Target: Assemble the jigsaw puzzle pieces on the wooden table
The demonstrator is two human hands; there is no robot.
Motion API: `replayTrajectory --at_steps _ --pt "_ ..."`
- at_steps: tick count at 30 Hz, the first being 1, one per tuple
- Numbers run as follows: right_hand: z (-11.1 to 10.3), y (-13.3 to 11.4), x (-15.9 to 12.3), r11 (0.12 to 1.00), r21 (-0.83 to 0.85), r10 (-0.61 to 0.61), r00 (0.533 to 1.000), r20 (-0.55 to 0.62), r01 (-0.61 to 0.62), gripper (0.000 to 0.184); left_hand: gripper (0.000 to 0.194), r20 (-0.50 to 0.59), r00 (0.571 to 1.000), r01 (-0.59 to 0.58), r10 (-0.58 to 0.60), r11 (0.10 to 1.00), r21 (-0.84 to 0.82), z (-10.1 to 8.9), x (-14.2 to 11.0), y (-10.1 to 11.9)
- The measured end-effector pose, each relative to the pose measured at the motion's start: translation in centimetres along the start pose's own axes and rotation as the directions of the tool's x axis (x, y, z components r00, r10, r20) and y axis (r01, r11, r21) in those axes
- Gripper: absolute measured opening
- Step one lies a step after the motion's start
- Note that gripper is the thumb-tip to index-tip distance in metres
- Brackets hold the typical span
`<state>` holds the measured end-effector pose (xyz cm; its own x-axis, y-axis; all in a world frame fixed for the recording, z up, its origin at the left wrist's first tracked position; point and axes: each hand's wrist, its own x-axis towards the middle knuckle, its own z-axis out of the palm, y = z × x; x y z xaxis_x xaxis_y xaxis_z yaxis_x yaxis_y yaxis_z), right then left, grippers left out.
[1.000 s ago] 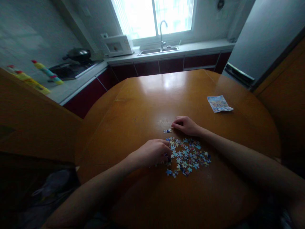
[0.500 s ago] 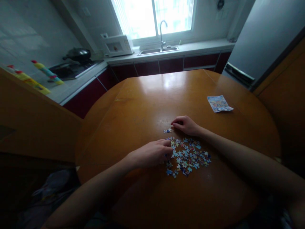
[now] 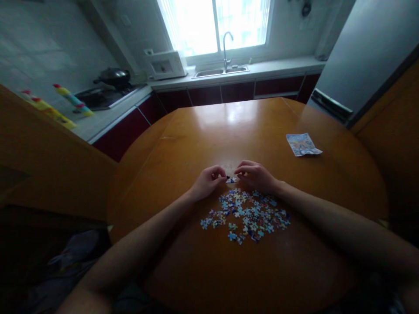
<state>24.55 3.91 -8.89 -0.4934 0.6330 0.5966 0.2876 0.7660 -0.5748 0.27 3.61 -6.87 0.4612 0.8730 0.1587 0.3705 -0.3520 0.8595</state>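
My left hand (image 3: 210,181) pinches a small dark puzzle piece (image 3: 228,177) between thumb and forefinger. It holds this at the left end of a short strip of joined puzzle pieces (image 3: 232,180) lying on the wooden table (image 3: 183,152). At the strip's right end is my right hand (image 3: 256,176), its fingers curled and the thumb close to the forefinger. Anything between those fingertips is too small to make out. Just nearer to me spreads a loose pile of puzzle pieces (image 3: 250,213), mostly light blue with some darker and yellowish ones.
A creased picture sheet (image 3: 303,145) lies on the table to the right. Beyond the table are a counter with a sink (image 3: 209,73), a white microwave (image 3: 166,65), a pan (image 3: 114,77) on the stove and yellow bottles (image 3: 54,114). A fridge (image 3: 369,56) stands at right.
My left hand has moved from the pile up to the joined strip, a dark piece now in its fingers. Loose pieces it covered now show. My right hand stays near the strip.
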Motion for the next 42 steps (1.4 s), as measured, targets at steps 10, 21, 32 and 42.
replayTrajectory --at_steps 10,21,32,42 --pt "0.6 -1.4 0.1 0.962 -0.068 -0.261 0.963 0.064 0.265 0.011 0.017 0.019 0.998 -0.058 0.059 0.998 -0.039 0.9 -0.3 0.2" --pt "-0.3 -2.2 0.3 0.987 -0.033 -0.158 0.987 -0.043 0.157 0.010 0.013 -0.113 0.948 -0.263 0.299 0.931 0.254 0.5 -0.7 1.4" --pt "-0.1 -2.3 0.5 0.983 -0.049 -0.178 0.984 -0.034 0.176 0.009 0.011 -0.103 0.930 -0.310 0.352 0.905 0.293 0.8 -0.6 1.5" --pt "0.0 -1.8 0.3 0.981 -0.051 -0.187 0.982 0.004 0.187 0.007 0.012 -0.072 0.938 -0.308 0.339 0.911 0.275 1.0 -0.6 1.0"
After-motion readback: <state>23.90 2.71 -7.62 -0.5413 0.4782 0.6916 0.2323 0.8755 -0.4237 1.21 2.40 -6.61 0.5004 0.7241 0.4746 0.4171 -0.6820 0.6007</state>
